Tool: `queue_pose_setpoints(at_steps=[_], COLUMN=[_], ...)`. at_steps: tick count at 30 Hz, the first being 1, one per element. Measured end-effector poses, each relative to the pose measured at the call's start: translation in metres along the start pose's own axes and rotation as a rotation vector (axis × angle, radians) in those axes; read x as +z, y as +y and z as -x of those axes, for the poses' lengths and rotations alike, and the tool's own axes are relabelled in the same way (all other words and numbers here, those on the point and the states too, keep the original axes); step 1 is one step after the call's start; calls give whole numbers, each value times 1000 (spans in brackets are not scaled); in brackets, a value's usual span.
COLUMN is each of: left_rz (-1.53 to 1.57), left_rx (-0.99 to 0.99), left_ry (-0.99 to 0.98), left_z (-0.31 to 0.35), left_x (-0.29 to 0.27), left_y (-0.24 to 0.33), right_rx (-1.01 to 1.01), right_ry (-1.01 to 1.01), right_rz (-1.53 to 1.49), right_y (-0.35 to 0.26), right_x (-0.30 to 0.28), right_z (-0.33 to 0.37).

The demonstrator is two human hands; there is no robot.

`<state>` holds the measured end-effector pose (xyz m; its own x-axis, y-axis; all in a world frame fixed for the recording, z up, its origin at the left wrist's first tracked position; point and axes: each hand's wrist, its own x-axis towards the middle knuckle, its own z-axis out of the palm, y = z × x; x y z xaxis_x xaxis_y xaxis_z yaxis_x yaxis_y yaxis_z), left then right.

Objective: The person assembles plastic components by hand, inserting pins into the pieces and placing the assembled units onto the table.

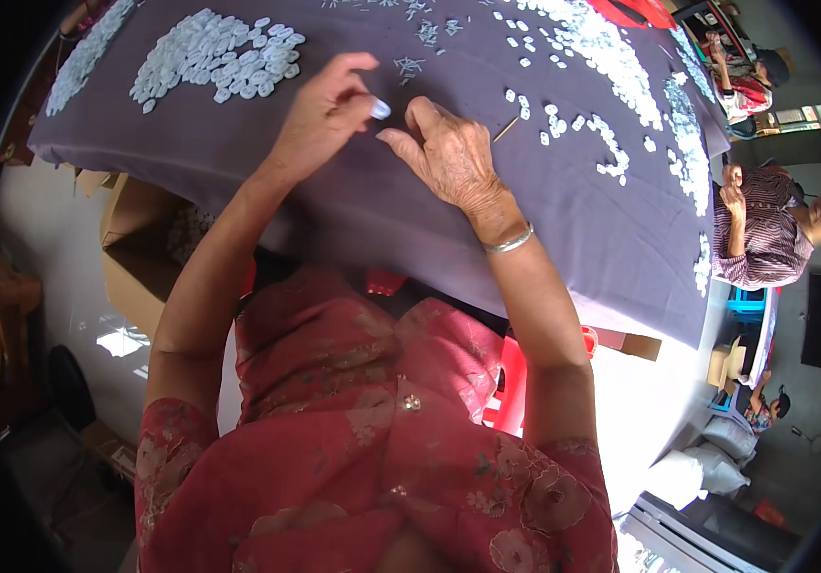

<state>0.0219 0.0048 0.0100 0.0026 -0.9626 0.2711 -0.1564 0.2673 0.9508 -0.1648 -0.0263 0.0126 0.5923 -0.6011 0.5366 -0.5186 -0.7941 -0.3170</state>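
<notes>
My left hand, a little blurred, is closed with a small white oval plastic piece at its fingertips, over the cloth-covered table. Just to its right, my right hand rests low over the cloth with curled fingers and its thumb pointing left. What lies under those fingers is hidden. Beyond the hands are small heaps of thin grey pins. A thin brass-coloured stick lies right of my right hand. Near it, several small white pieces are scattered.
A large pile of white oval pieces lies at the far left. More white pieces spread along the right side, near a red object. A cardboard box stands below the left edge. Other people sit at the right, one in a striped shirt.
</notes>
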Motion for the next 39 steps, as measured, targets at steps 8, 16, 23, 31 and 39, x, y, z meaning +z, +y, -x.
queue_pose_setpoints(at_steps=[8,16,23,31,39], left_rz=[-721,-951,-665,-424,-41], left_rx=[77,-19,178,259,64], left_ry=[430,582,520,249,78], left_z=[-16,-18,-13,2,7], left_x=[-55,-72,-35,8,27], left_y=[-29,-29,-19,2,3], right_rx=[139,530,732,673,497], right_ry=[265,191,-90,-32,-1], right_rz=[5,274,268,180,-856], right_y=[16,97,95,93,23], right_x=[-3,-60,-65,-65,-30], right_z=[-3,20,3,2,-10])
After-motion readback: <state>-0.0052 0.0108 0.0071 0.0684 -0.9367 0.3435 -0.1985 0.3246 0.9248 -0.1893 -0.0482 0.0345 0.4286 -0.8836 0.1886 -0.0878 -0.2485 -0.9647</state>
